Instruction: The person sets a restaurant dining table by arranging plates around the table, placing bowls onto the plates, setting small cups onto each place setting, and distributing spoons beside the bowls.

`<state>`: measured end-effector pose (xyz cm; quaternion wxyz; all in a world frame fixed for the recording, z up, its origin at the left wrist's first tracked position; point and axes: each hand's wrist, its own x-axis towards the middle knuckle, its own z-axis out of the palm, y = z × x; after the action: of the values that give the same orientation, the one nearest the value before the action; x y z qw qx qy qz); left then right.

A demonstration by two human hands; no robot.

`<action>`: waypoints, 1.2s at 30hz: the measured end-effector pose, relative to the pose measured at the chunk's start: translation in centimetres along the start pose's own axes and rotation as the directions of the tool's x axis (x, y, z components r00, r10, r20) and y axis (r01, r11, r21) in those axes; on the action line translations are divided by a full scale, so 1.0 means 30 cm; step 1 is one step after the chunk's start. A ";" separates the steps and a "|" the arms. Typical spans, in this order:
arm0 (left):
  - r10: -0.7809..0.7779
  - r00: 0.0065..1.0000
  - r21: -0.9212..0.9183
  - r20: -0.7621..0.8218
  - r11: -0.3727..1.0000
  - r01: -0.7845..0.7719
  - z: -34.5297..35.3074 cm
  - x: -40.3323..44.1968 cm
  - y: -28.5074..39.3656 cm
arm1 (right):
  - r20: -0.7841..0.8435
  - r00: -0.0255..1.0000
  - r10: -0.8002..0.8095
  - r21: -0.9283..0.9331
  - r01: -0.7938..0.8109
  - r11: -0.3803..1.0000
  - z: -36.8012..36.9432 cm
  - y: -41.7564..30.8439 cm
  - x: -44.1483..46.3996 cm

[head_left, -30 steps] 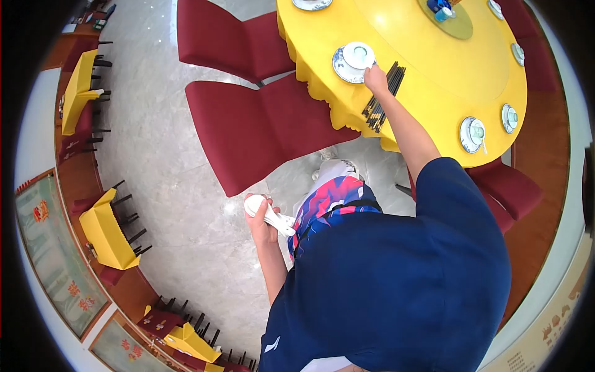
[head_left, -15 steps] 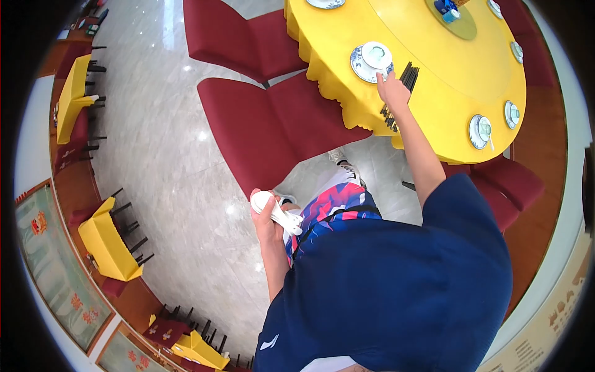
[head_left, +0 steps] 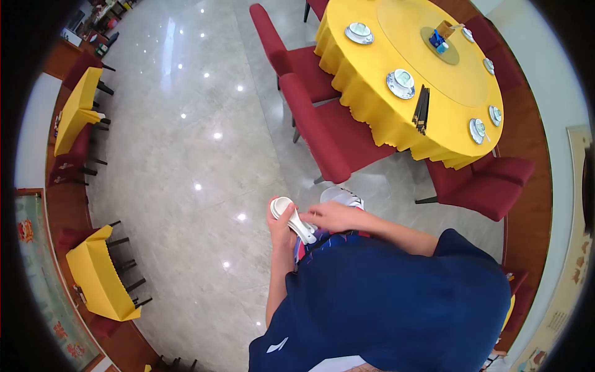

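Note:
My left hand [head_left: 282, 230] is closed around a stack of white soup spoons [head_left: 284, 205], bowls uppermost and handles pointing down to the right. Beside the handles is my right hand [head_left: 334, 216], its fingers stretched toward the spoons; whether they touch is unclear. On the round table [head_left: 347, 62] with its yellow cloth, a bowl [head_left: 404, 78] sits on a blue-and-white plate [head_left: 409, 94]. A bundle of black chopsticks [head_left: 421, 110] lies just right of that plate.
Red chairs [head_left: 347, 136] stand between me and the table. Further place settings [head_left: 359, 32] ring the tabletop. A blue holder [head_left: 437, 40] sits near its middle. Smaller tables with yellow cloths [head_left: 99, 273] line the left wall. Grey shiny floor [head_left: 186, 186] lies to the left.
My right hand has drawn back from the place setting on the table to beside the spoons in my left hand. The view has shifted away from the table.

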<state>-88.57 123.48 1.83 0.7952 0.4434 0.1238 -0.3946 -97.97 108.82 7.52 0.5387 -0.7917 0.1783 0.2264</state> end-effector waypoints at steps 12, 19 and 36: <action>-0.004 0.996 0.111 0.094 0.994 -0.007 -0.189 0.167 0.248 | -0.079 0.997 0.017 -0.141 -0.028 0.990 0.174 -0.282 0.246; -0.060 0.982 0.245 0.181 0.969 0.014 -0.081 0.444 0.329 | -0.378 0.926 0.011 -0.186 -0.088 0.979 0.060 -0.280 0.426; -0.341 0.925 0.413 0.168 0.876 0.248 0.452 1.325 0.806 | -0.699 0.250 0.670 0.714 0.303 0.631 -1.402 0.294 1.090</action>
<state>-46.67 99.14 2.61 0.6319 0.5163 0.0152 -0.5778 -68.35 65.14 -3.96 0.5505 -0.4280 0.6419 -0.3190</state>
